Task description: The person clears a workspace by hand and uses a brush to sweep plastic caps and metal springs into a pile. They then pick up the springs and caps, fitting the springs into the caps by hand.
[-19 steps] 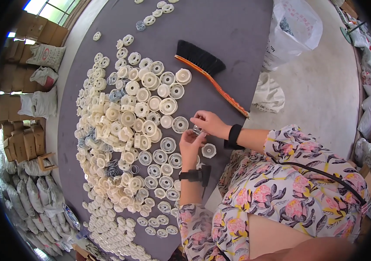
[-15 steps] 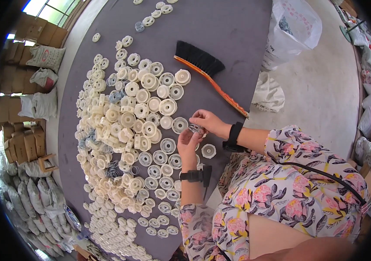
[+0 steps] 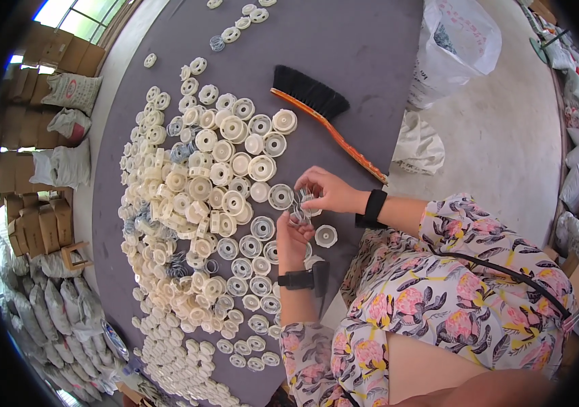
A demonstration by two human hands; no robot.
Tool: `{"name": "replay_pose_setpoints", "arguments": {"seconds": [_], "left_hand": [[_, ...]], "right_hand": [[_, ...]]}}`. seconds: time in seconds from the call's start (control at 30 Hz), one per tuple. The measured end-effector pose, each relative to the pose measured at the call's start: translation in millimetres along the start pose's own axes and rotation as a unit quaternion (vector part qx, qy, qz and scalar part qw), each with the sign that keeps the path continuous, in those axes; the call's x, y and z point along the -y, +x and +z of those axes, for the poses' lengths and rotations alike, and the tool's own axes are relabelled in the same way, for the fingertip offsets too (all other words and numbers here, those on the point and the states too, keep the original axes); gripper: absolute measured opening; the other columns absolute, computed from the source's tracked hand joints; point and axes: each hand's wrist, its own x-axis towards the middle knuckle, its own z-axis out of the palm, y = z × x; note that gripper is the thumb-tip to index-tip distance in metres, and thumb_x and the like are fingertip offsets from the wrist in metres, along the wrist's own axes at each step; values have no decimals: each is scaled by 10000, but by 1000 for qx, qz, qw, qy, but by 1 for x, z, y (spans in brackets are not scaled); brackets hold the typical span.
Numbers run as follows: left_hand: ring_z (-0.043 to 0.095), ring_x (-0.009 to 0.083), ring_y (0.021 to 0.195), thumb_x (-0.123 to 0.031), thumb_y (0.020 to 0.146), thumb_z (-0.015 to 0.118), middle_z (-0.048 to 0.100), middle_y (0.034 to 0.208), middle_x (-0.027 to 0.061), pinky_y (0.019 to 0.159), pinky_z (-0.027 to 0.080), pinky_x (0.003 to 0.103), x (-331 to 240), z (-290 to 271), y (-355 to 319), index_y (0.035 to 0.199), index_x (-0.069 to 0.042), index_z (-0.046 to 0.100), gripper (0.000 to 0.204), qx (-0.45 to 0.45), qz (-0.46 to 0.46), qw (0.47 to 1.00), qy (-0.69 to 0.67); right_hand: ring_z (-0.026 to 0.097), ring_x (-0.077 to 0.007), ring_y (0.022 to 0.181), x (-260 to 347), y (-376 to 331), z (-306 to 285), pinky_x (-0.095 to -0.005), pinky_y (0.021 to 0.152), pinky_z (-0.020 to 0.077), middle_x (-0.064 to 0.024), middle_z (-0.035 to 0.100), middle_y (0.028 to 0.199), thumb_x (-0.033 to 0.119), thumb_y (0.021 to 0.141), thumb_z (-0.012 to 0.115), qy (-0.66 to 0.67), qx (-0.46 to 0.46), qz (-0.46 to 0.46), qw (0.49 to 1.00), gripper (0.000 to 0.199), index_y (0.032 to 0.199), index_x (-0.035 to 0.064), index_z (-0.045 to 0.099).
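Note:
Thin grey metal wire springs point(image 3: 298, 203) are stretched between my two hands, close to the near side of the pile. My right hand point(image 3: 330, 192) pinches them from above with bent fingers. Below it, my left hand point(image 3: 293, 237) has its fingers curled around the lower end of the wire. How many springs are held cannot be made out. Just left of my fingers lies a round white plastic wheel point(image 3: 281, 196) with a grey ring in it. Another white wheel-like part point(image 3: 326, 236) rests on the table right of my left hand.
A large heap of cream plastic parts point(image 3: 188, 197) covers the table's left and middle. Grey coils point(image 3: 178, 264) lie among them. A black-bristled brush with an orange handle point(image 3: 330, 129) lies beyond my right hand. A white plastic bag point(image 3: 456, 54) stands past the table edge.
The springs now appear drawn out between my hands. My left hand has dropped slightly and curled its fingers; my right hand has shifted a little right.

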Motion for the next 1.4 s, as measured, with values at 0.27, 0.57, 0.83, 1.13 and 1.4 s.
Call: {"name": "replay_pose_setpoints", "arguments": {"seconds": [0.27, 0.57, 0.83, 1.13, 1.4], "left_hand": [[544, 174, 556, -385, 790, 675, 532, 637, 24, 525, 444, 273, -7, 0, 14, 855, -24, 600, 374, -206, 213, 876, 381], [559, 339, 974, -188, 730, 724, 530, 1121, 179, 817, 460, 412, -41, 18, 61, 1122, -35, 563, 450, -191, 451, 454, 745], [557, 333, 903, -52, 754, 639, 570, 941, 139, 793, 442, 414, -29, 30, 86, 854, -31, 592, 113, -138, 455, 512, 715], [560, 331, 966, -86, 758, 644, 572, 1097, 146, 817, 442, 410, 15, 45, 58, 963, -46, 618, 211, -51, 419, 509, 750], [555, 324, 968, -46, 767, 630, 567, 1048, 149, 827, 445, 404, -47, 12, 49, 935, -27, 617, 169, -145, 431, 590, 667]], "right_hand": [[516, -155, 819, -3, 10, -21, -268, 711, 453, -63, 468, 1001, 124, 747, 710, -202, -193, -86, 956, 378, 1091, 79, 561], [529, -198, 853, -19, -12, -24, -309, 775, 458, -94, 497, 989, 209, 743, 696, -172, -159, 1, 972, 374, 1072, 75, 579], [540, -184, 804, -21, -18, -47, -298, 780, 464, -95, 542, 968, 242, 733, 724, -116, -232, 56, 964, 417, 1077, 57, 579], [548, -250, 921, -23, 12, -42, -343, 799, 475, -88, 537, 1026, 173, 723, 711, -324, -168, -72, 928, 386, 1068, 77, 566], [540, -254, 944, -28, 17, -21, -372, 785, 489, -63, 545, 993, 170, 653, 750, -444, -79, -99, 887, 404, 1012, 104, 576]]}}
